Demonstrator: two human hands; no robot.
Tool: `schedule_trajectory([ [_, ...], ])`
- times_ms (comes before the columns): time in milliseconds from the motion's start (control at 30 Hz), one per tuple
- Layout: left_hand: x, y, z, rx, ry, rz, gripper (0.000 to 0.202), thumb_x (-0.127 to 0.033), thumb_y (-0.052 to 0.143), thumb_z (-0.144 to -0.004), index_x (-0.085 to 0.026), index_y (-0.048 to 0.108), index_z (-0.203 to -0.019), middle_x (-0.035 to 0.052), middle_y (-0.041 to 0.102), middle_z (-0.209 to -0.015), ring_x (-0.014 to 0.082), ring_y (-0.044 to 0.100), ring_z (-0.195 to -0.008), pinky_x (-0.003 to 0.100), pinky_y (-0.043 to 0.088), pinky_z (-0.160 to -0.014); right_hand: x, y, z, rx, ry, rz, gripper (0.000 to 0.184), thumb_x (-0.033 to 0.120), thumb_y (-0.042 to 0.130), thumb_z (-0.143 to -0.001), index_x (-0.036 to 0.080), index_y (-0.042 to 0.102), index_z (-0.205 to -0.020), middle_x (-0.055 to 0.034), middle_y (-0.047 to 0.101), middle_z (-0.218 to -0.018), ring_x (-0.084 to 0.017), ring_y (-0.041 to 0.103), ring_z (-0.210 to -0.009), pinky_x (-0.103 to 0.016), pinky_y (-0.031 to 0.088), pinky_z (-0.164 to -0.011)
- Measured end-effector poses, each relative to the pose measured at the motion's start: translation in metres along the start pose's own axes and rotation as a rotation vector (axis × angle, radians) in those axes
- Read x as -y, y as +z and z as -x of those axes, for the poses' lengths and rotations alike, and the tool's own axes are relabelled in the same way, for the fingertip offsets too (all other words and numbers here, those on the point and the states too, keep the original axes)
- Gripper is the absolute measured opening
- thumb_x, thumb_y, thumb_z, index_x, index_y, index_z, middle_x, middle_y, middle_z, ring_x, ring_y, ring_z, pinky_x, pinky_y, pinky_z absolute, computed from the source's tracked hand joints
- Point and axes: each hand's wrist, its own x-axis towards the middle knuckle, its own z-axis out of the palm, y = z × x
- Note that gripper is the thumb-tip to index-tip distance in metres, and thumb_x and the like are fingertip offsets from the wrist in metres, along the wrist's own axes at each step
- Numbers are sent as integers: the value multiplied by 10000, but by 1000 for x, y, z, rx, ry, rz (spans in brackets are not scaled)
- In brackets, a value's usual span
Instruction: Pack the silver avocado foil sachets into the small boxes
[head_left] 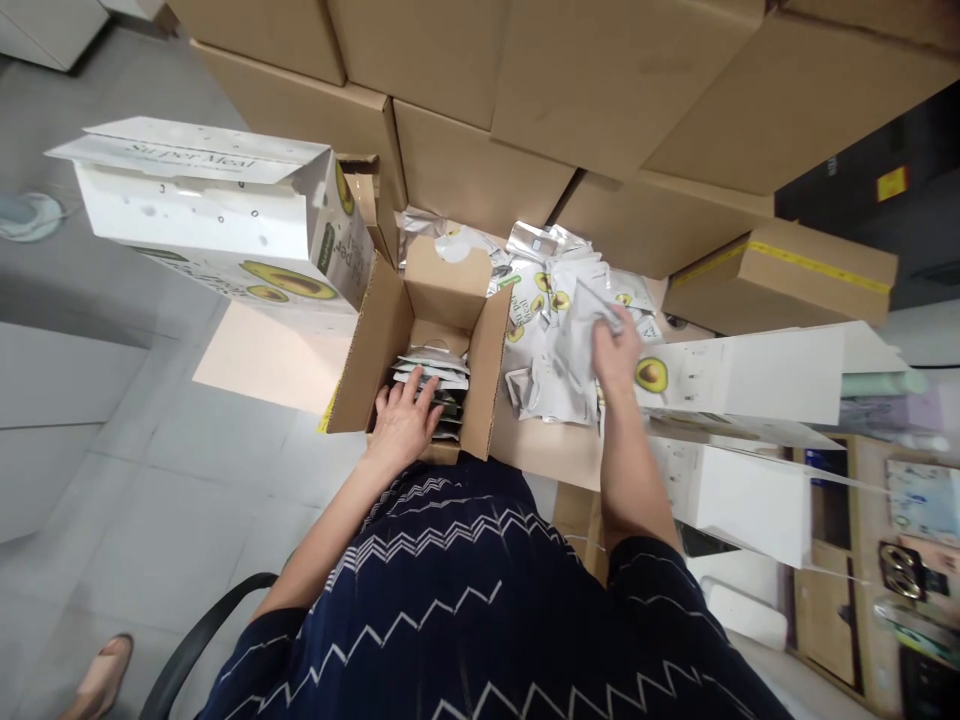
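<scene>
An open cardboard box (420, 300) stands in front of my body with its flaps up. Inside it, white sachets (431, 368) are stacked in a row. My left hand (405, 420) lies over the near end of that row, its fingers spread and touching the sachets. To the right of the box is a loose heap of white and silver sachets (536, 300) printed with avocados. At the heap's right side, my right hand (617, 350) pinches a white sachet (581, 335) by its upper edge; the hand is slightly blurred.
A large white avocado-printed carton (202, 210) stands left of the box. White cartons (750, 375) are at the right. Brown cardboard boxes (480, 160) are stacked behind. A chair arm (195, 640) and a foot (105, 675) show at lower left.
</scene>
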Motion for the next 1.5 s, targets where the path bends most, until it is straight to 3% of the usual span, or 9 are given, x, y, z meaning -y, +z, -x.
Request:
schedule_trajectory([
  [100, 0, 1, 0, -6, -7, 4, 529, -410, 388, -1009, -205, 485, -1487, 140, 375, -1613, 354, 524, -1282, 582, 362, -1118, 31, -27, -7, -182, -104, -454, 346, 431, 576, -882, 177, 633, -1110, -42, 674, -989, -195, 665, -923, -366, 545, -872],
  [200, -1, 1, 0, -10, -11, 17, 521, -401, 398, -1006, -206, 496, -1478, 137, 388, -1605, 352, 523, -1282, 578, 358, -1123, 72, -47, -5, -236, -282, -635, 292, 488, 671, -858, 209, 642, -938, -1, 637, -863, -180, 669, -865, -366, 551, -851],
  [333, -1, 0, 1, -13, -12, 30, 519, -397, 405, -1005, -220, 486, -1486, 133, 388, -1605, 346, 526, -1282, 567, 362, -1121, 135, -59, 9, -298, -551, -779, 290, 501, 685, -873, 234, 661, -983, -13, 667, -919, -170, 686, -903, -371, 547, -893],
  [533, -1, 0, 2, -24, -9, 12, 516, -393, 408, -1007, -209, 491, -1481, 139, 398, -1597, 345, 531, -1269, 564, 354, -1125, 193, -16, 33, 245, -727, -511, 192, 405, 650, -898, 223, 708, -917, 2, 721, -915, -150, 668, -850, -301, 543, -801],
  [700, -2, -1, 2, -19, 3, 8, 516, -383, 409, -1008, -202, 483, -1486, 138, 399, -1596, 346, 535, -1257, 555, 365, -1115, 197, 50, 42, 427, -613, -412, 201, 351, 569, -923, 191, 691, -935, -10, 713, -927, -164, 643, -898, -286, 494, -838],
  [867, -2, -2, 2, -22, -14, 11, 507, -387, 409, -1008, -219, 490, -1480, 135, 403, -1594, 344, 539, -1253, 562, 359, -1117, 186, 85, 38, 573, -483, -284, 204, 246, 536, -880, 169, 675, -1008, -18, 709, -974, -154, 626, -879, -259, 468, -818],
  [1100, -2, 2, 2, -45, 14, 14, 502, -375, 427, -1002, -214, 499, -1473, 136, 417, -1585, 343, 546, -1246, 552, 360, -1122, 173, 89, 25, 945, -587, 494, 288, 117, 560, -828, 190, 729, -1049, -89, 751, -1086, -229, 685, -988, -252, 452, -768],
  [1333, -1, 0, 1, -26, 14, 18, 531, -387, 425, -1003, -196, 468, -1497, 151, 377, -1606, 347, 541, -1255, 549, 365, -1118, 173, 95, 30, 1049, -740, 597, 399, 83, 511, -869, 197, 703, -1199, -92, 734, -1205, -229, 686, -1099, -234, 455, -795],
  [1500, -1, -2, -1, 8, 13, 6, 541, -402, 403, -1009, -203, 449, -1510, 125, 331, -1637, 349, 532, -1257, 559, 359, -1121, 178, 103, 29, 1148, -770, 798, 376, 132, 562, -892, 127, 695, -1244, -181, 708, -1241, -270, 687, -1119, -268, 489, -819],
])
